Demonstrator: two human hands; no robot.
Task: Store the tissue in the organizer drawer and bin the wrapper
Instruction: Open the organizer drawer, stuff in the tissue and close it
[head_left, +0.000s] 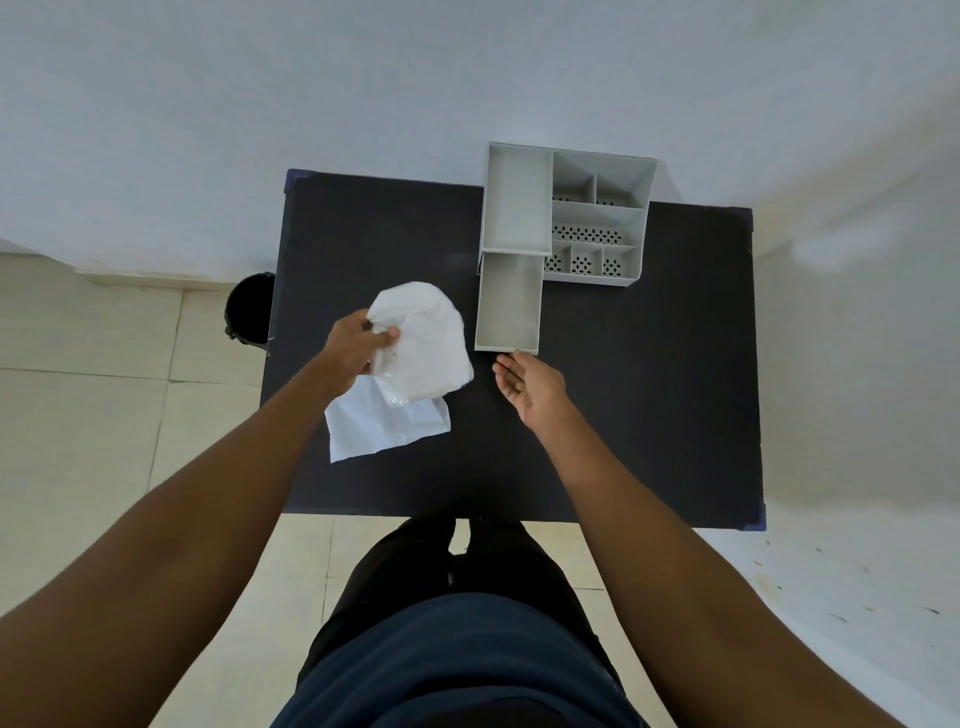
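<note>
Left grip (363, 345) is clamped on the tissue (426, 343) above the wrapper (384, 431); right grip (530, 387) is apart, just beside the pulled-out drawer (509, 304).

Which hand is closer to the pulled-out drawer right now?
Right. The right hand is open just below the drawer front edge, fingertips almost touching it. The left hand is off to the drawer's left, gripping the tissue.

- My left hand (363, 340) reaches forward, arm extended, fingers pinched closed around white material.
- My right hand (530, 384) is out front, palm up, fingers loosely spread, holding nothing.
</note>
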